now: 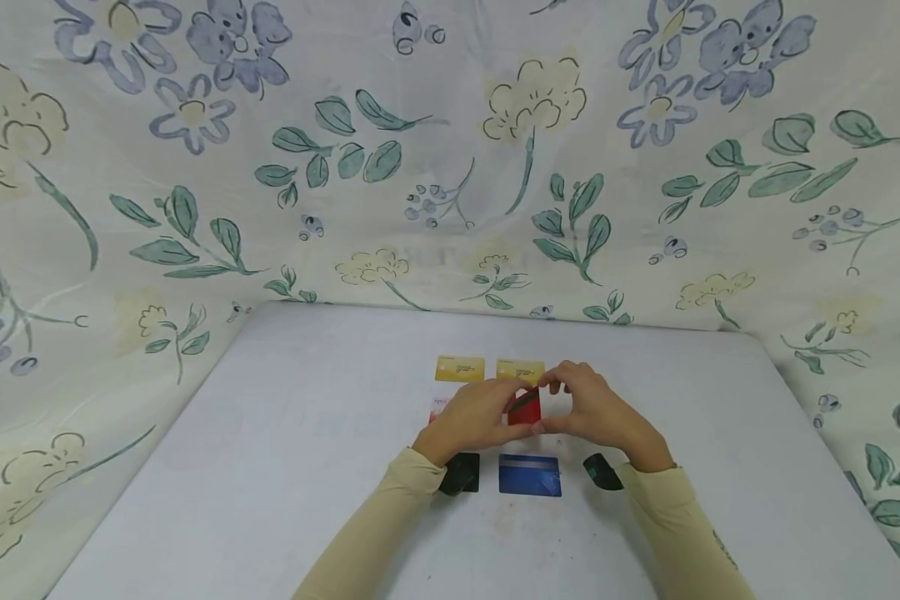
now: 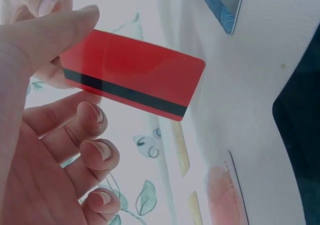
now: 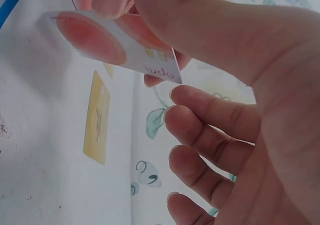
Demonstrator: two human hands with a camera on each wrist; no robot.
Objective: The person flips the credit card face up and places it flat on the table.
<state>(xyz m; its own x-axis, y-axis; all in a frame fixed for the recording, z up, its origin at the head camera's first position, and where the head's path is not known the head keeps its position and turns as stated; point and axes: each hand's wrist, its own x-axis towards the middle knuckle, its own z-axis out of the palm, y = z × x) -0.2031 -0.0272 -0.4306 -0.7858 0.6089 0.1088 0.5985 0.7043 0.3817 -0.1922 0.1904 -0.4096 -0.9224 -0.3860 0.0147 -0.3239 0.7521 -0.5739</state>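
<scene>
Between both hands a bank card [image 1: 526, 413] is held tilted above the table. Its back is red with a black stripe, seen in the left wrist view on the card [image 2: 142, 60]; the right wrist view shows its whitish front with red circles and a chip. My left hand [image 1: 471, 415] pinches it near one edge, thumb on top. My right hand [image 1: 598, 410] pinches it from the other side with thumb and index finger, its other fingers loosely bent. Below the hands lies a blue card [image 1: 530, 476] with a pale stripe.
Two yellow cards [image 1: 460, 368] lie side by side beyond the hands. A white and pink card [image 1: 438, 407] is partly hidden by the left hand. A black card [image 1: 472, 473] lies under the left wrist. Floral cloth [image 1: 435, 192] hangs around the white table [image 1: 300, 417].
</scene>
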